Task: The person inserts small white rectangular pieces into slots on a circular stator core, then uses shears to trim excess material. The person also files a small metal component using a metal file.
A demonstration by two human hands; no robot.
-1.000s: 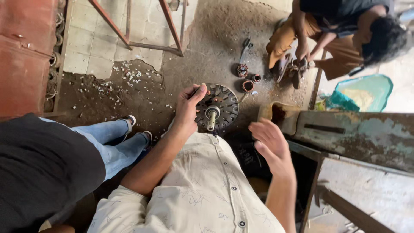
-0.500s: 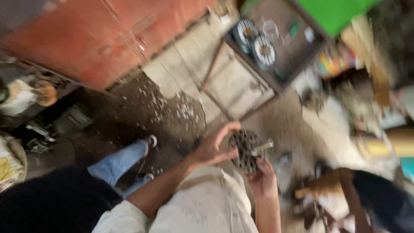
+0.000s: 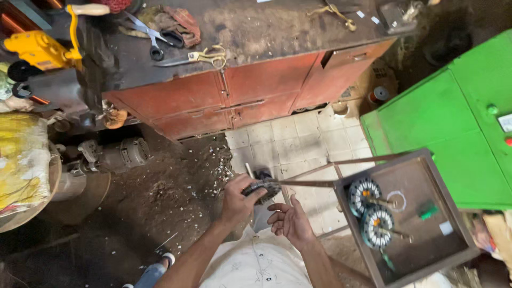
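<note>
left hand (image 3: 237, 200) fingers clamped on a round dark motor part (image 3: 261, 188); right hand (image 3: 290, 221), at five o'clock of it, open-palmed, fingers apart, near a metal tray (image 3: 421, 266).

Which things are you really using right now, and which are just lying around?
In use:
- round dark toothed metal disc with a shaft, in the left hand
- right hand, open beside it

Lying about:
- two round wound discs in the brown metal tray
- black-handled scissors on the red cabinet
- yellow tool
- green metal box
</note>
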